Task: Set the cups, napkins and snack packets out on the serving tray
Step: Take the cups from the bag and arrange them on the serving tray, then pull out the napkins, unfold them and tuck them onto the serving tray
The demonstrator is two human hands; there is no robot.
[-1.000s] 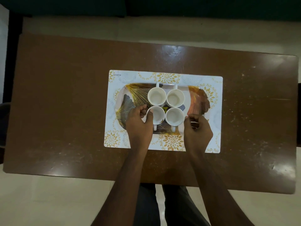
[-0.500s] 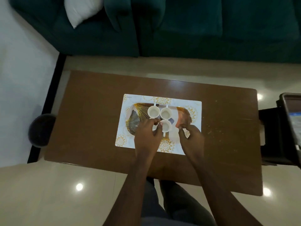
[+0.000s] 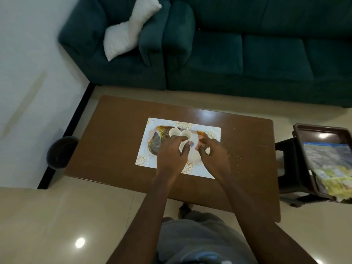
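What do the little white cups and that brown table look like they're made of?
Cups: plain glossy white with small handles, probably glazed ceramic, though plastic can't be ruled out. Table: brown with a polished, reflective top, likely varnished wood or laminate; the glare shows its sheen.

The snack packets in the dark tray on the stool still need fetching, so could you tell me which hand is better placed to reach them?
Probably the right hand: the snack packets lie off the table's right end, on that hand's side. The left hand would have to cross the body and the cups.
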